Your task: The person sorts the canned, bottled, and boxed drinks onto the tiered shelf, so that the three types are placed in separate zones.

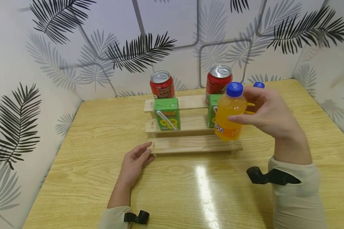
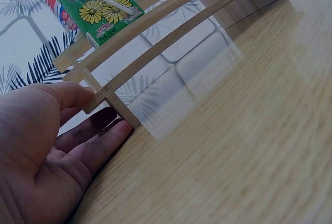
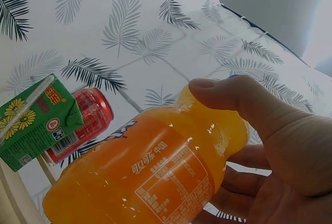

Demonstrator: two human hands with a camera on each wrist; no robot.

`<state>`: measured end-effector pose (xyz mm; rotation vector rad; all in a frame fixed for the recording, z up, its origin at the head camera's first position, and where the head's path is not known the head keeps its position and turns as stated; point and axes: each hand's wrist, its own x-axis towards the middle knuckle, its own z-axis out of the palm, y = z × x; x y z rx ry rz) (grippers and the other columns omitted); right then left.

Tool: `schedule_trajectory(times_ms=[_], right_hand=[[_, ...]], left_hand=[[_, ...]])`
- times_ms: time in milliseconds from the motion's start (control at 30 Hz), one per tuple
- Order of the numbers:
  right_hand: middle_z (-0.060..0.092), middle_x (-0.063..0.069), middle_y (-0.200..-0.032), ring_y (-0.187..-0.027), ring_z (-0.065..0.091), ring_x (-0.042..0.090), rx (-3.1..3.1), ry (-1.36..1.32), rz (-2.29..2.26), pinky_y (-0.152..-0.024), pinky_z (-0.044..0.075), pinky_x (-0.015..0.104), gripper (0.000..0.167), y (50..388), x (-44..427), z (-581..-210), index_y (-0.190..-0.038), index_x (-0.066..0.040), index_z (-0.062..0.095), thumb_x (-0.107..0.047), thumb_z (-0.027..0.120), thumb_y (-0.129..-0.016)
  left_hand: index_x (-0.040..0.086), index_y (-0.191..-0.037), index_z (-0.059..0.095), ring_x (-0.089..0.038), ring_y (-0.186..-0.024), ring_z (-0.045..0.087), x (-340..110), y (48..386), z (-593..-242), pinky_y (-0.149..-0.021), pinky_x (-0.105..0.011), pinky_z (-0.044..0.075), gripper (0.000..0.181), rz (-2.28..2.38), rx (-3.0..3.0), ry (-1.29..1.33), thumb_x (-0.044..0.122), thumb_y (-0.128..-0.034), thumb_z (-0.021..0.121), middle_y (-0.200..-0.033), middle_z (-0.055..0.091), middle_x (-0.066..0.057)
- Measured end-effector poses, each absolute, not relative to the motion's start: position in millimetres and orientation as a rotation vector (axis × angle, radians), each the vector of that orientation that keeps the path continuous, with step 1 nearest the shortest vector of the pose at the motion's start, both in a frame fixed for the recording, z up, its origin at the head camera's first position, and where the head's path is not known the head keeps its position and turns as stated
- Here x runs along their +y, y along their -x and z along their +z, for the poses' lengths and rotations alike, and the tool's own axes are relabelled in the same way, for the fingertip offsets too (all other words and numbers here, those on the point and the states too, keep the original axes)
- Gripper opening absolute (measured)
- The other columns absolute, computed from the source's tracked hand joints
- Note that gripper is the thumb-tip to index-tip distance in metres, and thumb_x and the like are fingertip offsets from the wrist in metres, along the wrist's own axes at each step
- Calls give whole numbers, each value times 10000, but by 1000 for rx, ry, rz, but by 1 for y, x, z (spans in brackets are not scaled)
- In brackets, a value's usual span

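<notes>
My right hand (image 1: 268, 111) grips a bottle of orange soda (image 1: 230, 109) with a blue cap, thumb on the near side. The bottle is over the right end of the lowest step of a wooden three-step rack (image 1: 195, 144); whether its base touches the step I cannot tell. In the right wrist view the soda bottle (image 3: 150, 167) lies slanted across the picture. My left hand (image 1: 136, 160) holds the left end of that lowest step. The left wrist view shows the left hand (image 2: 57, 141) with a digit on the slat's end and other fingers lower, beside the leg.
Two green drink cartons, left (image 1: 167, 114) and right (image 1: 213, 111), stand on the middle step. Red cola cans, left (image 1: 162, 86) and right (image 1: 218, 79), stand on the top step. Behind my right hand shows another blue cap (image 1: 259, 85). A leaf-patterned backdrop (image 1: 183, 63) borders the wooden table (image 1: 89, 152).
</notes>
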<state>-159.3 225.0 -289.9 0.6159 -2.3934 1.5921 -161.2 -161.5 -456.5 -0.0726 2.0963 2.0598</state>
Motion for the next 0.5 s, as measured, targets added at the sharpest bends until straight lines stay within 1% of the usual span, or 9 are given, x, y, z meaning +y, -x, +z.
schedule_trajectory(times_ms=[100,233,367,500], right_hand=[[697,-12,-1179,-993,699,154,-2390,-625,1593,-838,617,216,526,161,221,-291,-1249,1,662,103,812,-755],[713,-5,-1150,-954,713,166,-2370,-622,1652,-820,627,231,503,163,215,-293,-1224,14,666,100,817,-752],[716,-18,-1139,-935,710,172,-2387,-610,1670,-810,629,233,506,164,209,-296,-1235,-3,662,70,824,-761],[713,-5,-1106,-864,675,196,-2397,-625,1655,-764,631,235,489,166,204,-297,-1213,-8,670,63,830,-757]], left_hand=[[61,-1342,618,-95,-1091,670,-162,161,-456,-950,-274,589,329,2060,2091,79,88,-1016,580,-1380,583,-119],[63,-1342,619,-93,-1090,671,-161,161,-455,-953,-275,589,329,2062,2089,79,88,-1016,580,-1381,584,-114],[64,-1339,621,-95,-1087,670,-161,161,-455,-951,-276,590,327,2068,2084,79,88,-1015,581,-1375,587,-118],[65,-1338,623,-96,-1077,673,-161,162,-456,-947,-277,592,327,2069,2081,84,88,-1015,583,-1365,591,-127]])
